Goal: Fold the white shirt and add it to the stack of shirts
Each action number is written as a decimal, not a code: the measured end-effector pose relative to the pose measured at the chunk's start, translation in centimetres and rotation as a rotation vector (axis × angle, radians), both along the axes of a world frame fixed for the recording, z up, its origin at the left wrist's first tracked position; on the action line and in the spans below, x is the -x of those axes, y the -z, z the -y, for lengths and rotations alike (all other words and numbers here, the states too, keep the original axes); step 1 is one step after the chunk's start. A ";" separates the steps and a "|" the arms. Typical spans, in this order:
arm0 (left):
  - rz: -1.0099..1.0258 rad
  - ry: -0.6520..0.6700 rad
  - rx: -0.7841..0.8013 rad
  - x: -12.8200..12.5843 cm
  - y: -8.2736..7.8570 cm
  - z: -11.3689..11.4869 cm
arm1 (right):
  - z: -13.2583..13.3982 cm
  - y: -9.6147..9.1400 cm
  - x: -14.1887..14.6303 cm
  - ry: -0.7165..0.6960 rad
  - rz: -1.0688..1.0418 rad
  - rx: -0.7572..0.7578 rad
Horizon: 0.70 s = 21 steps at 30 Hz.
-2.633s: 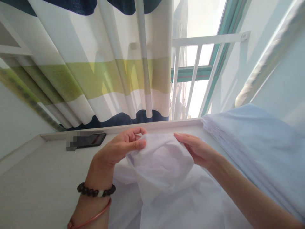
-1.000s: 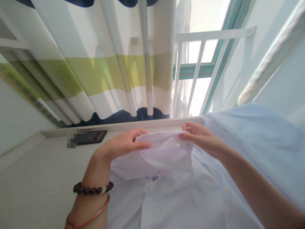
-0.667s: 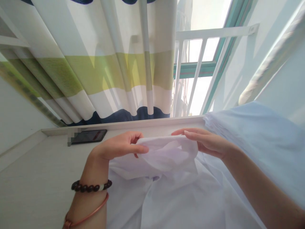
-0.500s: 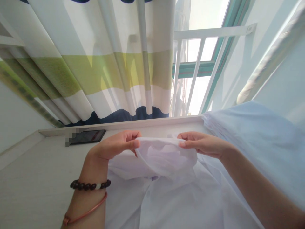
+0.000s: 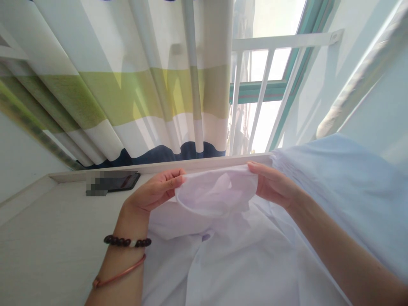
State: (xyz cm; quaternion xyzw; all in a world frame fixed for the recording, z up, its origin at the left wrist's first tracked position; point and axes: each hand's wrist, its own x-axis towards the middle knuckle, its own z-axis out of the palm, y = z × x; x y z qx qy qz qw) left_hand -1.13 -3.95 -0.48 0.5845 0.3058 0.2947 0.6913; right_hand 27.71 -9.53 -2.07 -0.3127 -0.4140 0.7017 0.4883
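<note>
A thin white cloth [image 5: 216,193] is held up between both hands above the pale tabletop [image 5: 47,238], its upper edge stretched taut and its middle sagging in a pouch. My left hand [image 5: 156,191] pinches the cloth's left end between thumb and fingers; a dark bead bracelet and a copper bangle circle that wrist. My right hand [image 5: 270,185] grips the cloth's right end, fingers closed behind the fabric. More white fabric [image 5: 229,263] lies spread under the hands toward me.
A tall stack of folded white cloths [image 5: 344,191] fills the right side. A dark phone [image 5: 119,182] lies by the table's raised back rim [image 5: 191,165]. Behind hang a striped curtain [image 5: 127,93] and a barred window [image 5: 264,93].
Both hands rose slightly and pulled apart, stretching the cloth's upper edge tight. Earlier the cloth was bunched between the fingers; now it hangs as an open pouch.
</note>
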 end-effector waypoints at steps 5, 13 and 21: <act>0.047 0.022 0.015 0.0 0.2 -0.1 | 0.0 0.2 0.3 0.045 0.010 0.068; 0.104 -0.066 0.095 0.3 0.1 0.8 | 0.1 0.2 0.5 0.069 -0.045 0.269; 0.178 -0.152 0.047 0.4 0.1 0.6 | -0.3 0.4 0.4 0.117 -0.106 0.157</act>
